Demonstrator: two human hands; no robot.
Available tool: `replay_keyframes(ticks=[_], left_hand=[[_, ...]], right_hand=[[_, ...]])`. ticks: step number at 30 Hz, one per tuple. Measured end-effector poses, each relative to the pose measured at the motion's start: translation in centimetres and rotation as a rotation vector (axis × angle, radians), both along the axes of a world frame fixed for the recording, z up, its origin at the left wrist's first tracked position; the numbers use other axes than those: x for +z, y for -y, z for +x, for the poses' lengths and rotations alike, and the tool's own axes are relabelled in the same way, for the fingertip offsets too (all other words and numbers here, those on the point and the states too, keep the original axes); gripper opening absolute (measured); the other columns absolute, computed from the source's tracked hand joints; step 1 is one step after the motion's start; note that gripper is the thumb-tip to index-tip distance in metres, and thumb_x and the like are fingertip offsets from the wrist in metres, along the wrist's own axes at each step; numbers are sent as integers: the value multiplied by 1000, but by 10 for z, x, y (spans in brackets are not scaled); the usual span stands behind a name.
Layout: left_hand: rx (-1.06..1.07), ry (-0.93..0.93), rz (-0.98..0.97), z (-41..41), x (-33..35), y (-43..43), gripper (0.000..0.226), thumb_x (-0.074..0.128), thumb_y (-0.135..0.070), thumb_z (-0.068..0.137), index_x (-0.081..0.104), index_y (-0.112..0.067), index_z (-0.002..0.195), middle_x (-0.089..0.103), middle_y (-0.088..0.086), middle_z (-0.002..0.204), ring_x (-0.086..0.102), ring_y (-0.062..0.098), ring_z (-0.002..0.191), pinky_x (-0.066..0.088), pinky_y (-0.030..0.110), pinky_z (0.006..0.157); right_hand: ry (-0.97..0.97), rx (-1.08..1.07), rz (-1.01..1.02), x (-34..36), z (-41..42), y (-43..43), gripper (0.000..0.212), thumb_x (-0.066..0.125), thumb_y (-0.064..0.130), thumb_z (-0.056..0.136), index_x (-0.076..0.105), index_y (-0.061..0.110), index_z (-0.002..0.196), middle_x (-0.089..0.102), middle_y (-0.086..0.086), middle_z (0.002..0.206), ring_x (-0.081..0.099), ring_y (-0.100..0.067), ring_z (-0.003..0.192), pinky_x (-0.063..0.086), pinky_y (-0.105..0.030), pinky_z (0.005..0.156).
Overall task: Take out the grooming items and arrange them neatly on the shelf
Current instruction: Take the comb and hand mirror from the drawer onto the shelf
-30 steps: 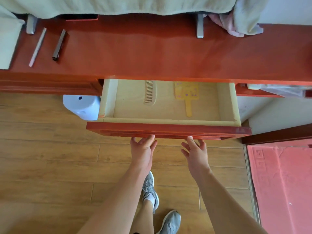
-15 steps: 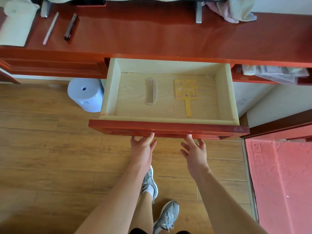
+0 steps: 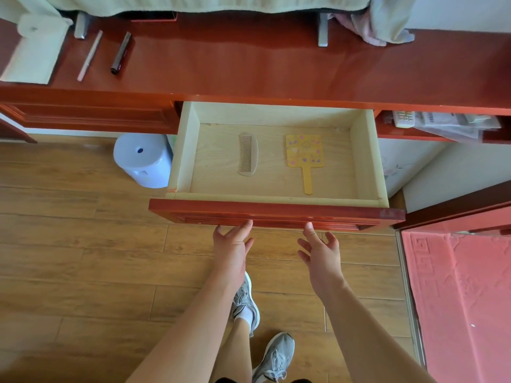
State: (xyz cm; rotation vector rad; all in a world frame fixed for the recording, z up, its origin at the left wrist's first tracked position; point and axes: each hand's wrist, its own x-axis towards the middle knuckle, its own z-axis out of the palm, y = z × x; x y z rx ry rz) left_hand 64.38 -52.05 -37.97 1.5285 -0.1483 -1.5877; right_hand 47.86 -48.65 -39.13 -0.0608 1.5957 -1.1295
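The red wooden drawer [image 3: 276, 212] stands pulled out from under the red shelf top [image 3: 249, 64]. On its pale floor lie a tan comb [image 3: 248, 155] to the left and a yellow hand mirror [image 3: 304, 158] with pastel dots to the right, apart from each other. My left hand [image 3: 233, 246] and my right hand [image 3: 320, 251] hover just below the drawer's front edge, fingers spread and relaxed, holding nothing. The fingertips are close to the drawer front; contact is unclear.
On the shelf top's left end lie a pale pencil-like stick [image 3: 90, 55], a dark tube [image 3: 121, 52] and a white pad [image 3: 36, 48]. A light-blue stool [image 3: 142, 160] stands left of the drawer. A red mat [image 3: 459, 299] covers the floor at right.
The drawer has slid farther out, now showing its whole floor with comb and mirror. Both hands have loosened from the front edge and spread their fingers.
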Motion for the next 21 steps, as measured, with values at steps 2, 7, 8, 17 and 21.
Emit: replay_keyframes(ticks=[2,7,8,17,21], left_hand=[[-60,57,14,2,4,-4,104,82,-14,80,11,-19,157,55,11,137,59,21,119,46,41,108],[-112,128,37,9,23,-14,107,85,-20,77,15,-18,157,52,10,141,62,13,105,48,40,106],[-120,138,39,10,29,-15,107,85,-22,77,15,-18,157,52,9,140,62,13,105,49,40,106],[-248,336,-20,2,98,-29,82,84,-31,79,39,-15,146,59,-8,112,64,16,101,53,42,98],[-371,479,-110,0,131,-26,76,81,-38,79,43,-22,142,56,-9,120,61,16,107,52,34,90]], right_hand=[[-30,16,-3,6,-3,-6,95,76,39,81,17,19,152,61,3,117,64,-16,107,53,-36,87],[-94,50,-30,26,-14,-20,99,78,43,76,20,19,153,61,3,121,61,-17,114,51,-41,99],[-98,56,-37,33,-15,-22,99,79,44,76,21,18,152,60,2,123,60,-18,115,50,-42,100],[-158,139,-85,101,-18,-33,80,77,45,79,42,15,143,58,-1,132,58,-17,117,49,-42,102],[-293,230,-84,131,-18,-31,87,78,63,63,53,23,135,61,10,126,58,-10,116,48,-42,103]])
